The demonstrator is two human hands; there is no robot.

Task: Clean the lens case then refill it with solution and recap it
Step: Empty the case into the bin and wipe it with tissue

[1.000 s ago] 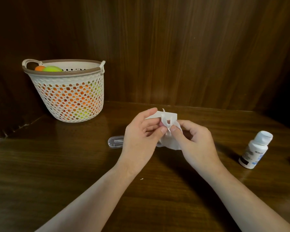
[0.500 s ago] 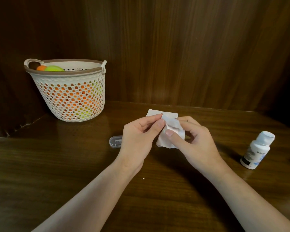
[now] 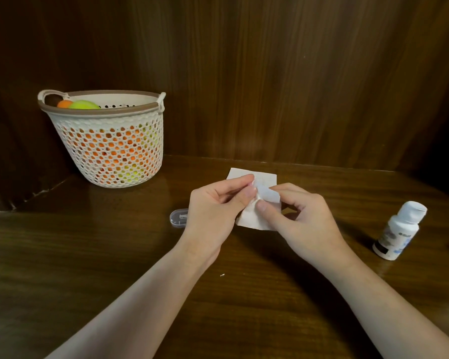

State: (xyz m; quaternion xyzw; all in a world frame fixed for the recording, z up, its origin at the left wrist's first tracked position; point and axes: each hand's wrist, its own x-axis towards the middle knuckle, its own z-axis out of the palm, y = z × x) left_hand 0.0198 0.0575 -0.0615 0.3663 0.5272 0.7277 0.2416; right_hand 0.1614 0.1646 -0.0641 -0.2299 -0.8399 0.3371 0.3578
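Observation:
Over the middle of the wooden table, my left hand (image 3: 213, 211) and my right hand (image 3: 301, 218) meet around a white tissue (image 3: 252, 220). My left fingertips pinch a small pinkish piece, the lens case (image 3: 252, 183), which the tissue and my fingers almost wholly cover. With thumb and forefinger my right hand pinches the tissue against it. A white solution bottle (image 3: 397, 231) with a white cap stands on the table to the right, apart from both hands.
A small clear plastic case (image 3: 179, 216) lies on the table just left of my left hand. A white mesh basket (image 3: 109, 151) holding orange and green balls stands at the back left. Dark wood panels close off the back and left.
The tissue has been folded further over the pinkish case, which now barely shows. My right thumb has slid across the tissue. Both hands stay in the same place.

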